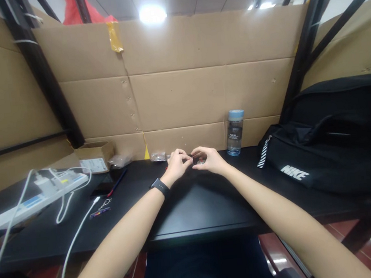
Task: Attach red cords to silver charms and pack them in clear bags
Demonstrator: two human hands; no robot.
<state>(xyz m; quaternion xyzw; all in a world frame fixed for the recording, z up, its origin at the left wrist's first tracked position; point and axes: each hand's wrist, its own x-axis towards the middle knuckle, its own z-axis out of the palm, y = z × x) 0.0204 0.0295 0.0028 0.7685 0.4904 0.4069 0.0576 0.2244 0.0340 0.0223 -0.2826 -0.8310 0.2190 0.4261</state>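
Note:
Both hands meet over the back of the black table (200,208), near the cardboard wall. My left hand (177,163), with a dark band on its wrist, is closed, thumb and fingertips pinched at a tiny dark item (193,160) too small to name. Facing it, my right hand (209,159) curls its thumb and fingers around the same spot; what they grip is too small to make out. A small clear and red piece (202,160) shows within the curve of the right hand. Behind the left hand lies a clear plastic packet (158,156), and its neighbouring bits are partly hidden.
A water bottle (235,133) with a blue lid stands behind on the right, beside a black bag (328,154). Leftward are a phone (110,185), a keychain (100,211), a white power strip (38,202) with cables and a small cardboard box (95,156). Cardboard panels (180,95) rise behind.

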